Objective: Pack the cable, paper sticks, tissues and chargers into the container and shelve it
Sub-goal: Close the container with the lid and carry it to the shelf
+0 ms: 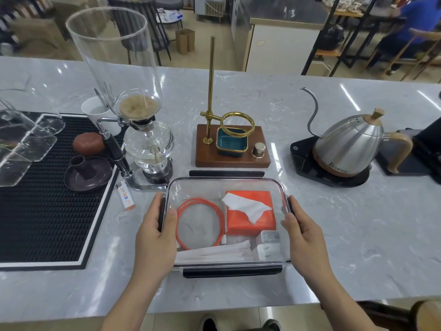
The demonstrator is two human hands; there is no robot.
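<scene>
**Clear container, packed and held at both ends**

Clear plastic forms the container [228, 185], which sits on the pale marbled surface [334, 223] just in front of the person, its transparent lid on and black clip bars showing along the far and near edges. In the head view, the left hand [155, 237] clasps the container's left end: the thumb lies on top of the lid and the fingers [152, 211] curl round the black side clip. The right hand [304, 232] mirrors it on the right end, thumb on the lid, fingers wrapped over the right clip. So both hands are grasping the container.

Inside, an orange cable [199, 223] lies coiled in the left half. An orange tissue pack [250, 212] fills the far right part, with a white tissue pulled out of its top. White paper sticks [214, 253] lie along the near wall, and two white chargers [268, 244] sit in the near right corner, one beyond the other.

Beyond the container stands a wooden drip stand [232, 149] with a brass pole, a brass ring and a teal dish. To its left is a glass siphon brewer [143, 130], and beside that a black ribbed mat [47, 211] carrying a dark saucer and a reddish pot. A small white lighter [125, 195] lies between the mat and the container. To the right, a steel gooseneck kettle [350, 144] rests on a black base.
</scene>
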